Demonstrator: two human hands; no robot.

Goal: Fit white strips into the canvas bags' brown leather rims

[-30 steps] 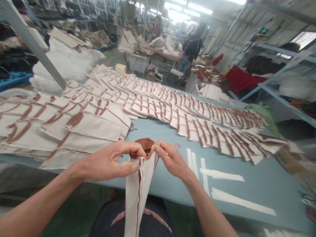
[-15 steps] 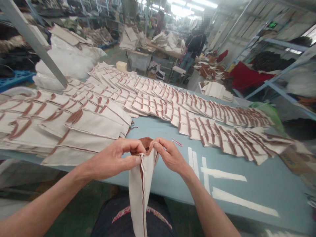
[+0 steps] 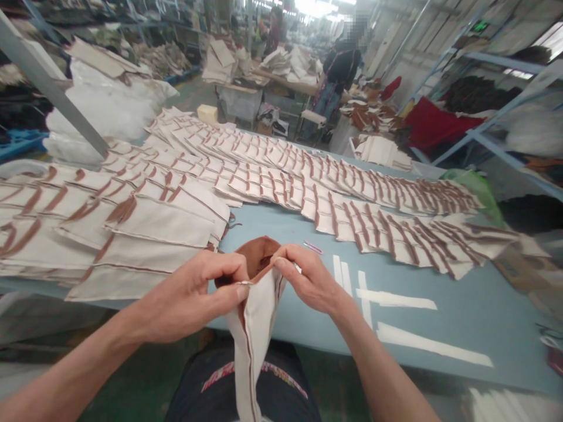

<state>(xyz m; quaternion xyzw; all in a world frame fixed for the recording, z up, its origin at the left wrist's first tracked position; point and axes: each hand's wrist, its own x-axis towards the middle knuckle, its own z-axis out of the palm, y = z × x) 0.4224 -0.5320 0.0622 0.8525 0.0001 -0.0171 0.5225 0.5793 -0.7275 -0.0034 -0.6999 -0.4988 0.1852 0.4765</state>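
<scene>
A sewn piece of cream fabric with brown lining (image 3: pixel 260 310) hangs from both my hands over my lap, its top edge spread so the brown inside shows. My left hand (image 3: pixel 206 290) is closed, thumb and bent fingers pinching the edge at the left by the seam. On the right of the same edge, my right hand (image 3: pixel 301 272) pinches with thumb and forefinger. Stacks of similar cream pieces with brown strips (image 3: pixel 153 252) lie to the left of my hands. Just beyond my right hand lies a small pink tool (image 3: pixel 313 247).
Long overlapping rows of cream pieces (image 3: pixel 373 217) run across the blue-green table (image 3: pixel 308 331). Several white strips (image 3: pixel 396 299) lie on its right side. A grey metal post (image 3: pixel 65 88) rises at the left. Beyond the table, a person (image 3: pixel 341 70) stands near piled fabric.
The top of the held piece has been spread wider, showing more brown lining. My left hand has moved slightly left and down, and the camera view has shifted a little.
</scene>
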